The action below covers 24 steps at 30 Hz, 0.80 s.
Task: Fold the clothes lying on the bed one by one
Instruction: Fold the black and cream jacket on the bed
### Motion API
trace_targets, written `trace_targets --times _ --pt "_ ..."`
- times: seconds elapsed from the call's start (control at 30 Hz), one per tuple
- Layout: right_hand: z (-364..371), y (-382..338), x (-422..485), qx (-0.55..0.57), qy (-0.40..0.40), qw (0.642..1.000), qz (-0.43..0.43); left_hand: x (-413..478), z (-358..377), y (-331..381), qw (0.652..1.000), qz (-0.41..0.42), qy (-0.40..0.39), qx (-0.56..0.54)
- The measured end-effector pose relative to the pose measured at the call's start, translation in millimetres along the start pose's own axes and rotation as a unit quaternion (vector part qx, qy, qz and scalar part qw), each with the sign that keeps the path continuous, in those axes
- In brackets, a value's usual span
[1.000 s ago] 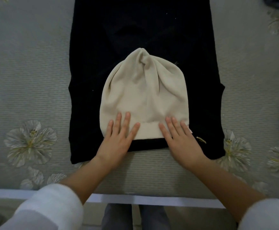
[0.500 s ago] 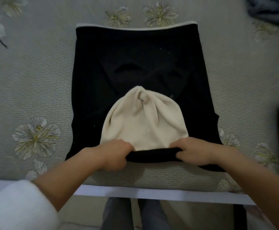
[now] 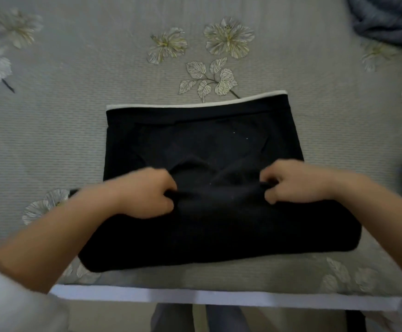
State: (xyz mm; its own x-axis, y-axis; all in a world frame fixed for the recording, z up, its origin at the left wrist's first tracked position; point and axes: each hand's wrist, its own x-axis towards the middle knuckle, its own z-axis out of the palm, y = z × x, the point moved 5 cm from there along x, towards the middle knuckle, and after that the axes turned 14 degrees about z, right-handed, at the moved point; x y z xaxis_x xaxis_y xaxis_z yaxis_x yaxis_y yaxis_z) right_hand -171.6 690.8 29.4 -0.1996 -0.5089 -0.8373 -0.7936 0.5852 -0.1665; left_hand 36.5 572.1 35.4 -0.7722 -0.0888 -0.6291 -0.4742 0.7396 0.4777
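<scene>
Left hand [image 3: 145,192] and right hand [image 3: 293,182] are both curled tight on the near hem of the black garment [image 3: 195,144], now carried up and over. The cream hat on view half a second ago is covered (folded inside, presumably). First fold under way. Garment is soft, matte, with white trim [image 3: 195,105] at the far edge, and lies on the ribbed floral bed [image 3: 51,116].

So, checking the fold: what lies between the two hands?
A raised fold of the black garment, gripped by left hand and right hand; head view.
</scene>
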Motion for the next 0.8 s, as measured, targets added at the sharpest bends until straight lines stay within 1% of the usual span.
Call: trace_targets --times 0.1,0.2,0.27,0.3,0.33,0.37,0.43,0.47,0.57,0.63,0.7,0.73,0.77,0.8 --pt "-34 -6 16 -0.007 0.123 0.992 -0.02 2 -35 -22 0.987 -0.058 0.144 0.049" --pt "-53 -13 36 -0.075 0.267 0.961 -0.025 10 -48 -28 0.947 -0.081 0.29 0.113" --pt "-59 -16 55 -0.081 0.313 0.946 -0.016 15 -47 -23 0.92 -0.074 0.37 0.106" --pt "-62 -17 65 -0.074 0.324 0.943 -0.013 18 -43 -17 0.912 -0.055 0.393 0.105" --pt "-65 -19 74 -0.065 0.335 0.94 -0.01 24 -36 -11 0.911 -0.029 0.395 0.111" --pt "-68 -20 83 -0.058 0.346 0.937 -0.009 30 -26 -4 0.918 0.001 0.379 0.12" --pt "-75 -24 97 -0.049 0.374 0.926 -0.011 45 -3 4 0.934 0.048 0.327 0.138" --pt "-79 -26 103 -0.043 0.394 0.918 -0.013 52 6 3 0.94 0.055 0.304 0.142" --pt "-92 -27 118 -0.044 0.444 0.895 -0.004 71 14 -12 0.953 0.018 0.264 0.146" --pt "-95 -26 127 -0.057 0.45 0.891 0.012 80 11 -25 0.962 -0.014 0.247 0.113" --pt "-93 -24 139 -0.085 0.427 0.899 0.033 91 10 -40 0.971 -0.031 0.233 0.05" --pt "-89 -23 146 -0.101 0.404 0.908 0.05 96 11 -47 0.972 -0.033 0.231 0.013" --pt "-84 -21 152 -0.116 0.38 0.915 0.067 98 9 -55 0.97 -0.041 0.237 -0.017" --pt "-79 -18 157 -0.124 0.364 0.919 0.081 97 5 -64 0.962 -0.061 0.265 -0.031"
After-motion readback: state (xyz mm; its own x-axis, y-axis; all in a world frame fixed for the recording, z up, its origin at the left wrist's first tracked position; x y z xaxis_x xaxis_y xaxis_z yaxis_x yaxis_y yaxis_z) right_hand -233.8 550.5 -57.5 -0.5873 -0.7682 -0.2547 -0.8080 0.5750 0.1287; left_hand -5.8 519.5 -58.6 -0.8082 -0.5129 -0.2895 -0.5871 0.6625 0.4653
